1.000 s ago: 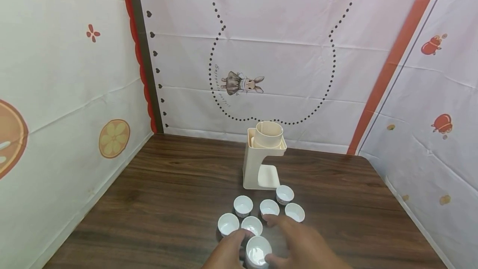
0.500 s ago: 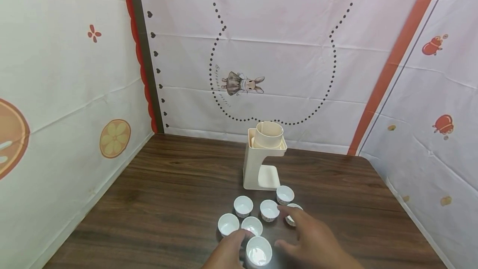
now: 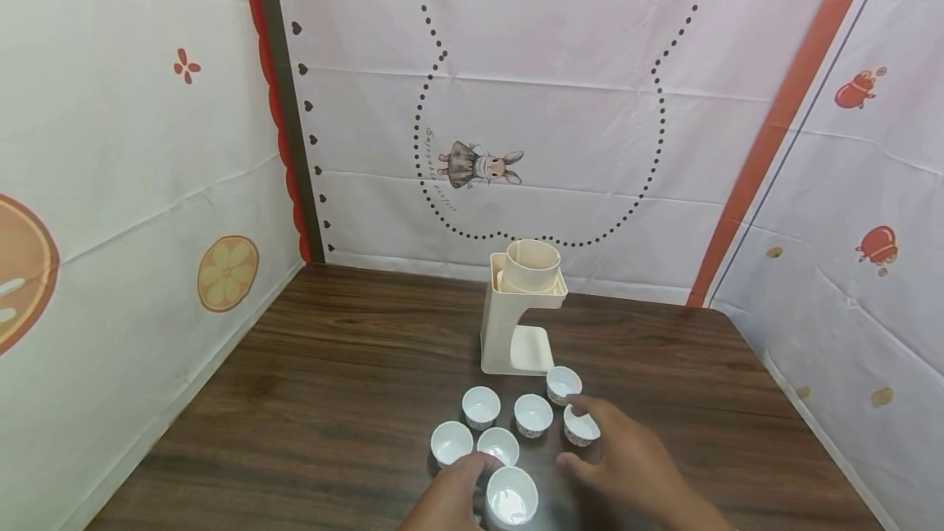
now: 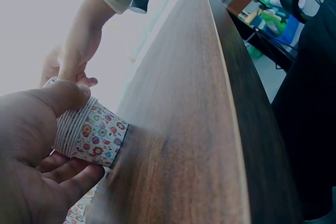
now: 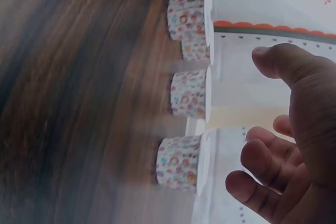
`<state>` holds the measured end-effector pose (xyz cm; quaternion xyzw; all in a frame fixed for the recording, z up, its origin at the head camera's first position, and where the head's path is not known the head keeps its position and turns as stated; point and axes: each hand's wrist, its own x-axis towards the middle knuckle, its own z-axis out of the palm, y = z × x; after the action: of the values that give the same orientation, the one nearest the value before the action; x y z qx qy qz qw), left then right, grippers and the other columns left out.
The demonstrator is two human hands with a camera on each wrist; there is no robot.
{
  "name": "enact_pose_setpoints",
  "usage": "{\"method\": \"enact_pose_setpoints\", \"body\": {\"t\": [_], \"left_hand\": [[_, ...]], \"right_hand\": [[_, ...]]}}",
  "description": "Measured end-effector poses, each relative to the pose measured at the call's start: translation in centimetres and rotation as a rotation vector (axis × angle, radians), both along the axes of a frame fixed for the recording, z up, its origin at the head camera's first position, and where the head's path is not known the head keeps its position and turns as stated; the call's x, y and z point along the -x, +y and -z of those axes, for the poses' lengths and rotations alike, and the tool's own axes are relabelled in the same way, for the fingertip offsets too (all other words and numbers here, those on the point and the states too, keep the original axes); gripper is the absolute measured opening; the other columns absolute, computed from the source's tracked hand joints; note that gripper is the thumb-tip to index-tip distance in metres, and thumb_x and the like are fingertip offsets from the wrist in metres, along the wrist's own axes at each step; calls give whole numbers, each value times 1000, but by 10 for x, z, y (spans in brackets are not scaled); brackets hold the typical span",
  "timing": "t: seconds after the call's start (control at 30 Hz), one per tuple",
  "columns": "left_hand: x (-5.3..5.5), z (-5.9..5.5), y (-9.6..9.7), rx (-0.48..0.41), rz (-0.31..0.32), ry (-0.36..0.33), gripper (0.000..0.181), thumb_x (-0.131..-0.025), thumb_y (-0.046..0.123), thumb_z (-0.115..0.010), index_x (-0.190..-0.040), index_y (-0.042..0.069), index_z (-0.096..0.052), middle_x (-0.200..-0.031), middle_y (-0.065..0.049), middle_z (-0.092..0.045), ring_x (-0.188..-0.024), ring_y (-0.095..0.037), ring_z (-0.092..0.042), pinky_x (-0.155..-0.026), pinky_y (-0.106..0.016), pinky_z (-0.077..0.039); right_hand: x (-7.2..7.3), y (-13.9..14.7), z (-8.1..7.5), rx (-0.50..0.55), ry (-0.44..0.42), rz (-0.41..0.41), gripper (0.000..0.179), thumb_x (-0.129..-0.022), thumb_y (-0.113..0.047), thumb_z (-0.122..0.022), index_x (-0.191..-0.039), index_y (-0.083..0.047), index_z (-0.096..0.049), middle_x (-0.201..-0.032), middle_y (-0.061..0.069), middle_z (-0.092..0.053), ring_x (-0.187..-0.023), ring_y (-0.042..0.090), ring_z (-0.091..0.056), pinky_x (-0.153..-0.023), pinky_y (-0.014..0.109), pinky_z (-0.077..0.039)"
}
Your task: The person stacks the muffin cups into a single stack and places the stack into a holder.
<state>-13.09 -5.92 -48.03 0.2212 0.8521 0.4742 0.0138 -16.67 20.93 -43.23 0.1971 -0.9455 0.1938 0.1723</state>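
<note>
My left hand (image 3: 451, 496) holds a nested stack of small paper cups (image 4: 100, 135), white inside with a colourful flower print outside. Thumb and fingers curl round its side in the left wrist view. The stack's white mouth (image 3: 512, 498) faces up in the head view. To the right, my right hand (image 3: 636, 465) has its thumb and fingers spread, with nothing between them. Its index finger overlaps the rim of the rightmost single paper cup (image 3: 579, 431) in the head view. That hand also shows in the right wrist view, fingers loosely bent above the row of cups (image 5: 179, 163).
Several single paper cups stand upright on the dark wood table (image 3: 310, 433), among them a left one (image 3: 451, 442) and a middle one (image 3: 533, 415). Behind them is a cream cup-holder stand (image 3: 501, 334) with a round tube on top. Printed cloth walls (image 3: 560, 105) enclose the table.
My right hand has moved away from the stack, rightward past the middle cup to the rightmost one. My left hand and the stack have stayed in place.
</note>
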Motion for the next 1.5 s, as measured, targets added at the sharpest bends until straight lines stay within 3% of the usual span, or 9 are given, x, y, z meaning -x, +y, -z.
{"method": "enact_pose_setpoints", "body": {"t": [0.23, 0.7, 1.5], "left_hand": [[-1, -1, 0, -14, -1, -16, 68, -55, 22, -101, -111, 13, -65, -103, 13, -62, -93, -3, -57, -86, -30, -52], [-1, -1, 0, 5, -12, -13, 67, -53, 12, -100, -110, 11, -65, -103, 10, -64, -93, -4, -56, -86, -30, -52], [-1, -1, 2, -3, -27, -23, 62, -54, 2, -96, -107, 11, -66, -99, 12, -62, -86, -2, -54, -80, -29, -51]], "right_hand": [[12, 6, 3, -12, -104, 79, 70, -71, -40, -91, -131, -17, -63, -115, -10, -67, -91, 15, -66, -72, 41, -54], [26, 13, 11, -46, -168, 105, 70, -76, -41, -88, -134, -11, -63, -124, 8, -67, -111, 28, -65, -82, 53, -55], [37, 19, 27, -62, -233, 130, 72, -76, -46, -88, -135, -14, -61, -127, 8, -66, -110, 28, -65, -82, 55, -54]]}}
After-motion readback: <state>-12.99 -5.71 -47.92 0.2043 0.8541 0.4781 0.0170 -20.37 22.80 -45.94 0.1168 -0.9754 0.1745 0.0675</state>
